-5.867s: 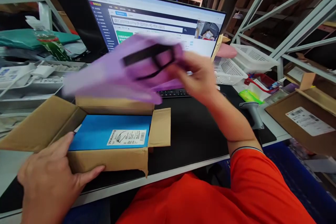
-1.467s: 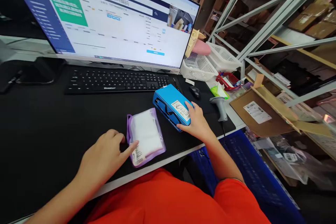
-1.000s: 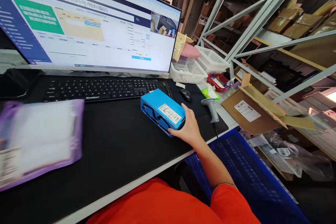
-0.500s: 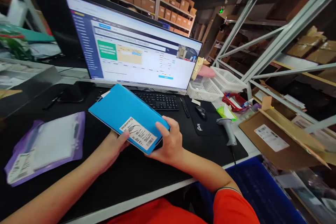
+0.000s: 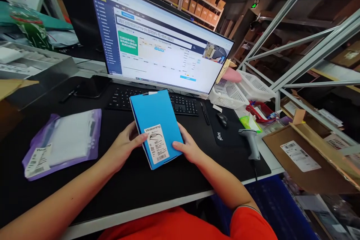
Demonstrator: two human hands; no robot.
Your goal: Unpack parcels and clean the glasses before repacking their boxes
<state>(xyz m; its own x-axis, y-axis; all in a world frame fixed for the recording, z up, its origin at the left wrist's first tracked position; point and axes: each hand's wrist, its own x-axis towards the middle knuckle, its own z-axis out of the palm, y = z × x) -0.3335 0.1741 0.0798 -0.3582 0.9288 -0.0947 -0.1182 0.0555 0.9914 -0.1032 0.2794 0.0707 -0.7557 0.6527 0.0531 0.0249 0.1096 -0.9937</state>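
A blue box [image 5: 154, 110] is held up in front of me over the black desk mat, its labelled face toward me. The white label [image 5: 158, 144] reads "Wakening" and carries a picture and a barcode. My left hand [image 5: 128, 140] grips the box's left edge, thumb on the label. At the lower right edge my right hand [image 5: 189, 144] holds it, thumb on the front and the other fingers behind it. To the left on the mat lies a purple-edged plastic bag [image 5: 94, 131] with a white item inside and a label at its corner.
Behind the box are a keyboard [image 5: 185, 105] and a monitor [image 5: 165, 63]. A mouse [image 5: 222, 120], a barcode scanner [image 5: 251, 144] and white baskets [image 5: 229, 95] are on the right. An opened cardboard box [image 5: 275, 142] stands beyond the desk's right edge.
Both hands have turned the blue box more upright, its label now nearly level. The right hand has shifted from the corner to the right edge. The view has swung slightly left.
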